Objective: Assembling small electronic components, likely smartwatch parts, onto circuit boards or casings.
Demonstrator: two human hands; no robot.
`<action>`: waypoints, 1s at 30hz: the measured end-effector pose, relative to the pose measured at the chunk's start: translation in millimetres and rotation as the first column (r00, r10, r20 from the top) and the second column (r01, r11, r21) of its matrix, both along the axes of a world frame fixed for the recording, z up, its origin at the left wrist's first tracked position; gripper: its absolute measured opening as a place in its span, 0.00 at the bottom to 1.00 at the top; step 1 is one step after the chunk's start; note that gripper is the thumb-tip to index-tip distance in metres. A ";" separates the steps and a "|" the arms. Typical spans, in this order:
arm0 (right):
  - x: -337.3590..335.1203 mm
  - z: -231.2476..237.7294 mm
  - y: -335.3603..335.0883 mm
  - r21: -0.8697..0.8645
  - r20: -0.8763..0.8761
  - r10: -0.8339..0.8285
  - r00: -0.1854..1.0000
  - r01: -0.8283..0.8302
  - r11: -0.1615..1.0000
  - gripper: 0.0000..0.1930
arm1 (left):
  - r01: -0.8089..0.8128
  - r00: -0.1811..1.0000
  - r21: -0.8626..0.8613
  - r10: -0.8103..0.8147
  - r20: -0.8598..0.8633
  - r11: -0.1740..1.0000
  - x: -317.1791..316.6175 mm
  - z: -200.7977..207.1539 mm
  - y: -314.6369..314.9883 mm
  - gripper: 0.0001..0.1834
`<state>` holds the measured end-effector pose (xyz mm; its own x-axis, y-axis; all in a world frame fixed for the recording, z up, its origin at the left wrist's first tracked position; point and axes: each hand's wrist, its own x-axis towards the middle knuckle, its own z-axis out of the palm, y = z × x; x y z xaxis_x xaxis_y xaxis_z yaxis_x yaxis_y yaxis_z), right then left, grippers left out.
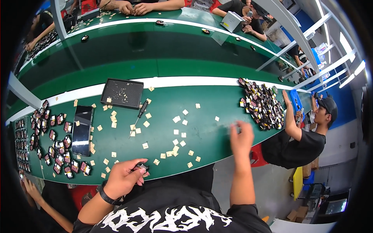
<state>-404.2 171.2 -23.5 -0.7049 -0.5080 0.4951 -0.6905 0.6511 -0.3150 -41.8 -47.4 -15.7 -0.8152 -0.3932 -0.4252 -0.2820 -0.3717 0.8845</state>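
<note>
Near the table's front edge, my left hand [123, 177] is closed around a small black device [141, 167] with a light, shiny face, its fingers covering part of it. My right hand [241, 139] is over the right part of the green table, its fingers smeared by motion; whether they hold anything cannot be made out. Beyond it lies a large heap of small black devices [264, 105] with pale and reddish labels. Between my hands, small cream square pieces [176, 148] are scattered. On the left sits a looser group of similar black devices [60, 149].
A phone [82, 130] with a dark screen lies left of centre. Behind it stands a black gridded tray [122, 93] with bits inside, a screwdriver [143, 109] beside it. A conveyor belt [155, 54] runs along the far side. A person [311, 132] works at the right.
</note>
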 end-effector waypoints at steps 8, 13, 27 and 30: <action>-129.8 2.4 59.0 0.431 -0.300 -0.066 0.952 0.197 0.880 0.25 | -0.246 0.969 -0.395 0.230 -0.088 0.885 37.6 24.1 -27.7 0.14; -141.2 14.0 54.4 0.578 -0.197 -0.130 0.972 0.223 0.785 0.19 | -0.350 0.811 -0.875 0.576 -0.105 0.334 88.0 30.5 -84.5 0.09; -141.5 -7.6 68.5 0.350 -0.178 0.253 0.951 -0.179 0.919 0.18 | 0.008 0.572 -0.994 0.815 0.090 0.105 144.7 10.1 -164.7 0.13; -110.3 -1.5 65.0 0.320 -0.145 0.292 0.946 -0.234 0.918 0.20 | 0.071 0.637 -0.989 0.769 -0.057 -0.132 123.3 25.2 -150.8 0.13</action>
